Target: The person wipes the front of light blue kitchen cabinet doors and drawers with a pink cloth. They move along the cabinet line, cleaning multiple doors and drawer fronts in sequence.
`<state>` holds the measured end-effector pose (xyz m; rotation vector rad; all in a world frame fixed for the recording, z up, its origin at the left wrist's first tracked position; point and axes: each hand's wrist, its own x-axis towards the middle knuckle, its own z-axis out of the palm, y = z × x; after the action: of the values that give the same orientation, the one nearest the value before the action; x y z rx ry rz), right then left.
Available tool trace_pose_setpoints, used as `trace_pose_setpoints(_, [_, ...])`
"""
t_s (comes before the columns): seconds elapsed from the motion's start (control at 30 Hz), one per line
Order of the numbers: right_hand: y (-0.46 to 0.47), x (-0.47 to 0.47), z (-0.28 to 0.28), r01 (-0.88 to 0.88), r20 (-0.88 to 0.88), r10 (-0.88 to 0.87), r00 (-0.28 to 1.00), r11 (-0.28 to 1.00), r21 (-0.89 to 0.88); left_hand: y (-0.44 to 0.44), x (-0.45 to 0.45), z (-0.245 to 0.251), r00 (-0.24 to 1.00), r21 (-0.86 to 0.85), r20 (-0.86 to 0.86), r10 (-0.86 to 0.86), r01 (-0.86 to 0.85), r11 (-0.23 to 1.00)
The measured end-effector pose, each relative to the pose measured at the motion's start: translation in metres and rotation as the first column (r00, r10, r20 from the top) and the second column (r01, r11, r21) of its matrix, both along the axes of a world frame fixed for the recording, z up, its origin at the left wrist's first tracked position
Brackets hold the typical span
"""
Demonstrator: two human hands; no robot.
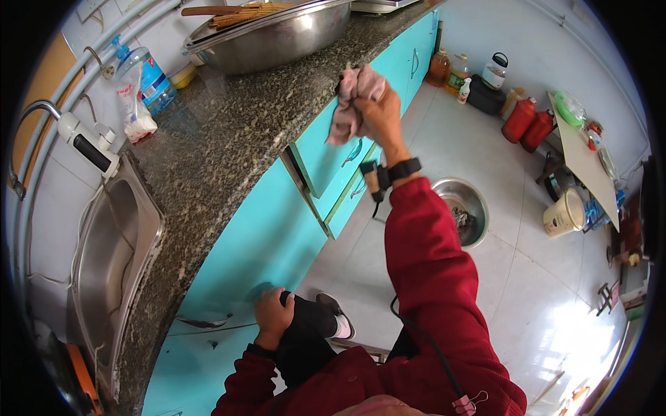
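A crumpled pinkish cloth (347, 115) is gripped in my right hand (384, 117), at the front edge of the speckled granite countertop (223, 140). It hangs before a turquoise drawer front (325, 158), whose curved metal handle (353, 153) lies just below. A black strap with a small device (375, 179) is on my right wrist. My left hand (274, 314) rests on my knee, in black trousers, close to the turquoise cabinet door (250, 244). It holds nothing that I can see.
A metal basin (460, 208) with a grey wad in it stands on the tiled floor. On the counter are a large steel bowl (276, 44), a blue pump bottle (148, 78) and a sink (106, 260). Red containers (519, 119) and a low table (585, 156) line the far wall.
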<state>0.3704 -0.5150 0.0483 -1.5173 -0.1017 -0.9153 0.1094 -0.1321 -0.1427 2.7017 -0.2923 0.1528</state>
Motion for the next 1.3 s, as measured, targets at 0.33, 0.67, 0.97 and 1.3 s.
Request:
trace_pose_setpoints(0.33, [-0.090,0.100,-0.046,0.071,-0.142,-0.012,0.990,0.904,0.421,-0.006,0.007,0.008,1.000,0.055,-0.025,-0.008,0.009,0.998])
trace_pose_setpoints(0.67, [0.097,-0.055,-0.137,0.108,0.038,-0.114,0.993,0.986,0.124,-0.009,0.005,0.011,1.000,0.103,-0.021,-0.004,0.006,0.995])
trace_pose_setpoints(0.97, [0.024,0.018,-0.133,0.033,-0.027,-0.026,0.999,0.946,0.321,-0.001,0.002,0.004,0.999,0.100,-0.030,0.031,-0.028,0.995])
trace_pose_setpoints(1.3, [0.109,-0.062,-0.162,0.090,-0.271,-0.004,0.963,0.948,0.304,-0.005,0.002,0.007,1.000,0.077,-0.001,0.003,-0.003,0.997])
